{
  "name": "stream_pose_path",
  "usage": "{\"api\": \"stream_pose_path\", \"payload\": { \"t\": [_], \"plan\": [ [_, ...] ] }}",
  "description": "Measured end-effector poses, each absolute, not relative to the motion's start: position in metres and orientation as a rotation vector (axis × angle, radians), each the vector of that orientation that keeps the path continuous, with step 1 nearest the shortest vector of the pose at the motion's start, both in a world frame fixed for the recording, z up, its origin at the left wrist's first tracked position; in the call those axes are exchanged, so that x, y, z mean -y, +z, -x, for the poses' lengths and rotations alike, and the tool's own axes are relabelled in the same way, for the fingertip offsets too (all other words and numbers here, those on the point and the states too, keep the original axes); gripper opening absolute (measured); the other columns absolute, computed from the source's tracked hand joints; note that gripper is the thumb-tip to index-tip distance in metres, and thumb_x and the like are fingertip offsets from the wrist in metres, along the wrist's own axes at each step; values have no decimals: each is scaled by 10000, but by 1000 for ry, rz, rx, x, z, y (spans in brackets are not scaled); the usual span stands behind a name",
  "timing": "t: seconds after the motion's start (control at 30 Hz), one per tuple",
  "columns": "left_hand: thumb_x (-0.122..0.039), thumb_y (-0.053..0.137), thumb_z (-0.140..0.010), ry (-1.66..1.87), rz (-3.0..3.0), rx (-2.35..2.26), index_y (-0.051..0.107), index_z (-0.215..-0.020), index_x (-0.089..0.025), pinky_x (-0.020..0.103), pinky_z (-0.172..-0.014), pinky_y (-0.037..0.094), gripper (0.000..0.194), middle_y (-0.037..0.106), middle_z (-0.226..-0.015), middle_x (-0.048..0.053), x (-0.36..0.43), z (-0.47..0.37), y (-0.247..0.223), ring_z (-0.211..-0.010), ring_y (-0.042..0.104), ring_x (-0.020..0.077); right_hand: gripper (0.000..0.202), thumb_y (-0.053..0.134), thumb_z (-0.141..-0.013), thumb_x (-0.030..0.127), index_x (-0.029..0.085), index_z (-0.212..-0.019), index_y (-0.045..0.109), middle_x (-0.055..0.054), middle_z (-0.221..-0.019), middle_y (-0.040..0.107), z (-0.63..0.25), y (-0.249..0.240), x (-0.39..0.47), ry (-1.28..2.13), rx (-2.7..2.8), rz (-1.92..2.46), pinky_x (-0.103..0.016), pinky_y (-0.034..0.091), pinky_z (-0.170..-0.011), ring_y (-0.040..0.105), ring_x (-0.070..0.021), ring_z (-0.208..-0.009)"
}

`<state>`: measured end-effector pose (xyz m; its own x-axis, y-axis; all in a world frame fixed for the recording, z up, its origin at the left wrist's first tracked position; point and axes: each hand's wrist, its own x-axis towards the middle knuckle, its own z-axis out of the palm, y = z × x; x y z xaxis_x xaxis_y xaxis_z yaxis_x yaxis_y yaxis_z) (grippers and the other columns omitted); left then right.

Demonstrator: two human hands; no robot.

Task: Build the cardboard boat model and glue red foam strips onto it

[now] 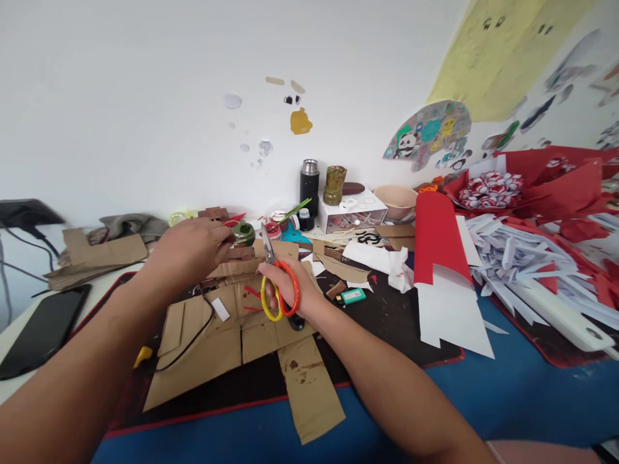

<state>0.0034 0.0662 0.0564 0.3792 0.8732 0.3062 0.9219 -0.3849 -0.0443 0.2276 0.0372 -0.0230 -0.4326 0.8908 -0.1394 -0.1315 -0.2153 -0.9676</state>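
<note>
My right hand (285,287) holds a pair of scissors (294,283) with one red and one yellow handle loop. The blades point up and away, slightly parted. My left hand (193,248) reaches over the back of the cardboard, its fingers curled beside a roll of green tape (243,233). The fingertips are partly hidden, and what they hold, if anything, cannot be made out. Below both hands lie cut pieces of brown cardboard (203,357), with a thin black cord and a small white piece (220,309) on top. A stained cardboard strip (312,393) hangs toward the front edge.
A black phone (43,328) lies at left. Behind stand a black flask (309,187), an olive-green vase (334,185) and a pinkish bowl (395,201). At right are a red paper roll (440,238), a teal-labelled lighter (352,296), a white glue gun (563,316) and heaped paper strips (527,258).
</note>
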Motion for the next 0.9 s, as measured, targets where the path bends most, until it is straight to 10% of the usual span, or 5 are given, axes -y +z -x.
{"api": "stream_pose_path", "payload": {
  "t": [0.9],
  "plan": [
    [-298,576,-1037,29,2507,1491,705,-879,-234,352,-760,416,214,710,-866,19,-75,4,32,-865,687,240,343,710,-1029,380,237,-764,547,59,-542,586,-227,-19,-32,1737,1372,990,-214,417,-347,580,-133,-376]
  ]
}}
